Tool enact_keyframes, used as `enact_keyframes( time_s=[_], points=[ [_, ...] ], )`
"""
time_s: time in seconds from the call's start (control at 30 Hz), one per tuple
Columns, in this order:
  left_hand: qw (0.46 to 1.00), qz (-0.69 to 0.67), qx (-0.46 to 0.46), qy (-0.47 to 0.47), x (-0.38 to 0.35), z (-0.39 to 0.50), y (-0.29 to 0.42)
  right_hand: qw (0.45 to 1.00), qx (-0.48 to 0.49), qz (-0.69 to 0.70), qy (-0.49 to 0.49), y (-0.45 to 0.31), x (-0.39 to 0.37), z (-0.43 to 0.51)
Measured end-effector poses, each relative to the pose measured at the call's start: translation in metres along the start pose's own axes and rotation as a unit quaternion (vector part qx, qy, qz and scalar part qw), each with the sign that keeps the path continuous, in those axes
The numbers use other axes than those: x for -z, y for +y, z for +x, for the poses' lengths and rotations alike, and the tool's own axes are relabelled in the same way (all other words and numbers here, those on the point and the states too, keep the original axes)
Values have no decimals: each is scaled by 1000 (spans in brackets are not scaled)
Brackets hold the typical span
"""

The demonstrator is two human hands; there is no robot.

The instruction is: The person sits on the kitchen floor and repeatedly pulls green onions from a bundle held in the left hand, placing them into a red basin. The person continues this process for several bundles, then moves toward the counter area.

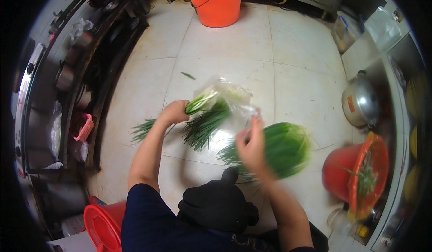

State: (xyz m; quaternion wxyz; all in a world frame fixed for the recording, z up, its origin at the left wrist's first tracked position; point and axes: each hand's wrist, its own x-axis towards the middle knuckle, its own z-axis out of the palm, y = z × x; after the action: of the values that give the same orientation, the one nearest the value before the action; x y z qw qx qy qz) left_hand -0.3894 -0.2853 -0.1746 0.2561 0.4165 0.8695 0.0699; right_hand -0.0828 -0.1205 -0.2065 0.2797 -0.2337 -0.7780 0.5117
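Observation:
My left hand [175, 111] grips a bunch of long green chives or scallions [201, 102], its pale stem ends turned to the right, at the mouth of a clear plastic bag [241, 105]. Leaf tips stick out on the far side of the wrist. Blurred by motion, my right hand [253, 142] has its fingers raised at the bag's right edge and seems to pinch the film. Another dark green bunch [207, 125] lies between the hands, partly under the bag. Beside my right hand a large pile of the same greens [287, 147] rests on the floor.
An orange bucket [216, 7] stands ahead on the tiled floor [229, 42]. To the right are a red bucket [339, 171] with plant scraps and a lidded metal pot [361, 100]. A red plastic container [104, 225] is at lower left, below dark shelving [111, 49].

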Motion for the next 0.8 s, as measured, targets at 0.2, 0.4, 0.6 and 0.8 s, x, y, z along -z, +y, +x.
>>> enact_keyframes(
  time_s=[0.2,0.4,0.6,0.8],
  points=[
    [999,-35,39,12,-97,-14,51,999,-5,20,-25,-16,-13,10],
    [992,-56,33,109,-122,-2,100,980,152,-111,-60,-13,-13,-5],
    [997,15,15,71,-90,-11,106,993,88,-73,-6,-8,-11,-5],
    [991,7,23,128,-84,-37,98,994,95,0,45,-15,0,8]
  ],
)
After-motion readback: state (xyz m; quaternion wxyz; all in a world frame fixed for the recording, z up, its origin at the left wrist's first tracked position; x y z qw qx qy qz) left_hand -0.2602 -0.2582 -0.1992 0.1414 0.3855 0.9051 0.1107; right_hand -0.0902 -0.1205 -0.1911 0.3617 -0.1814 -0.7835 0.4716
